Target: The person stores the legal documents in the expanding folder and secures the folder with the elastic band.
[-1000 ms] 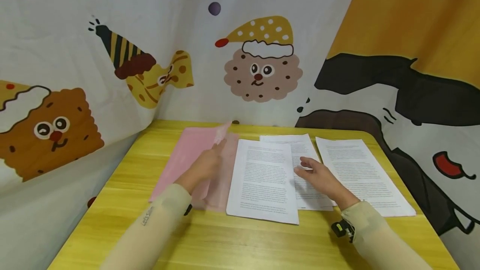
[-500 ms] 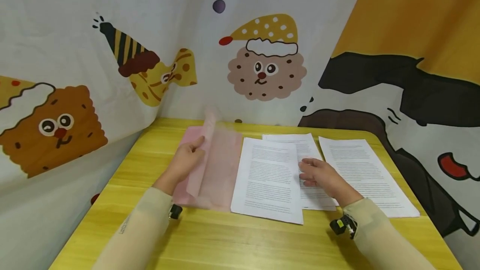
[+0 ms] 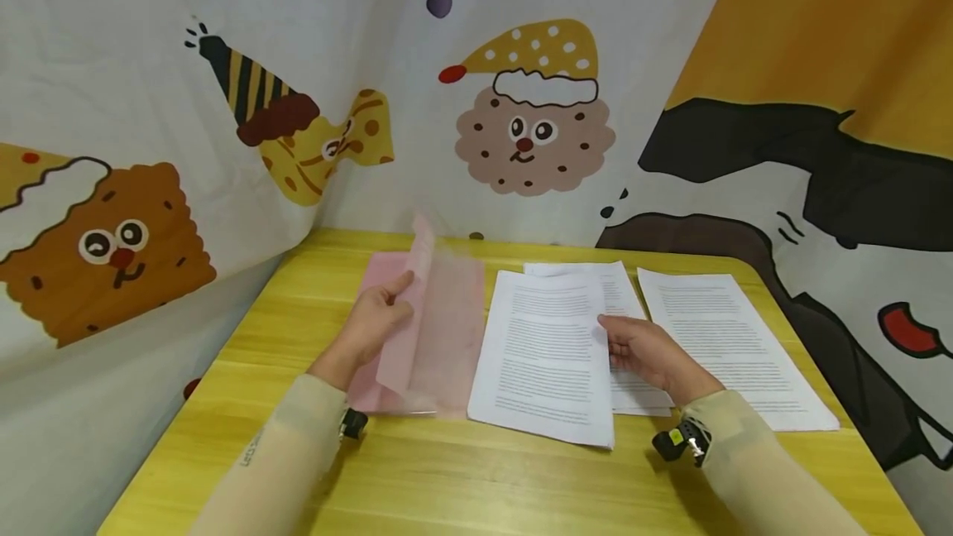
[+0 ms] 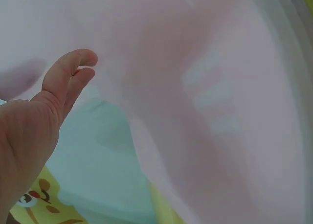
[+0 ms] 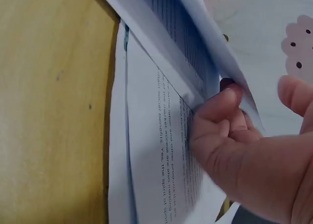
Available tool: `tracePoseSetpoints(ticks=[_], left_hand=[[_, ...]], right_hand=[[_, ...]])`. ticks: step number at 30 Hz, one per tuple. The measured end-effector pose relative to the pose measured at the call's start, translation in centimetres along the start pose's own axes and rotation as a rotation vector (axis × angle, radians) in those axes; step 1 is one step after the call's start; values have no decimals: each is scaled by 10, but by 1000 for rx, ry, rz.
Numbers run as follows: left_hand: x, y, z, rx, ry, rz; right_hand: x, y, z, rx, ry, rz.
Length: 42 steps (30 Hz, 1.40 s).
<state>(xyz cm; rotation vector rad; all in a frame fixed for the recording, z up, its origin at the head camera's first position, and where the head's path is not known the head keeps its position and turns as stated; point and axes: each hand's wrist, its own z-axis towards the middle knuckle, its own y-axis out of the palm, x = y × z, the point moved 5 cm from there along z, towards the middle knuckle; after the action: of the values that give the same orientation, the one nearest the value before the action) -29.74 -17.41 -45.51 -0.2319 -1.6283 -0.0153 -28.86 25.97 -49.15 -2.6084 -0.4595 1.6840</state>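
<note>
Head view: pink folder (image 3: 456,337) lies toward the left of the worktop (image 3: 402,478), its raised flap (image 3: 404,333) standing against the left hand (image 3: 365,325); grip loosely bent, cannot tell whether it pinches. Front paper stack (image 3: 542,362) sits just right of the folder. Right hand (image 3: 649,354): grip partly closed, fingers curled under the stack's right edge, thumb above. Judged light, floppy, likely to fan; best held by both long edges. Flap probably slick, easily creased; hold near its free edge.
</note>
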Motion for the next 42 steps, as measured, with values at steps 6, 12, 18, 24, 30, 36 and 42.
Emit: tracePoseSetpoints(ticks=[6, 12, 18, 24, 30, 36, 42], left_hand=[[6, 2, -1, -19, 17, 1], [4, 4, -1, -24, 20, -6], [1, 5, 0, -41, 31, 3], [1, 5, 0, -38, 29, 36], [-6, 13, 0, -32, 12, 85], [-17, 23, 2, -30, -5, 149], [-19, 26, 2, 5, -4, 221]], right_hand=[[-12, 8, -12, 161, 32, -351], [-20, 9, -12, 153, 88, -161], [-8, 5, -2, 92, 158, 95], [-10, 10, 3, 84, 204, 131], [-25, 20, 0, 73, 210, 132], [-30, 29, 4, 41, 208, 168], [-23, 42, 13, -33, 214, 194]])
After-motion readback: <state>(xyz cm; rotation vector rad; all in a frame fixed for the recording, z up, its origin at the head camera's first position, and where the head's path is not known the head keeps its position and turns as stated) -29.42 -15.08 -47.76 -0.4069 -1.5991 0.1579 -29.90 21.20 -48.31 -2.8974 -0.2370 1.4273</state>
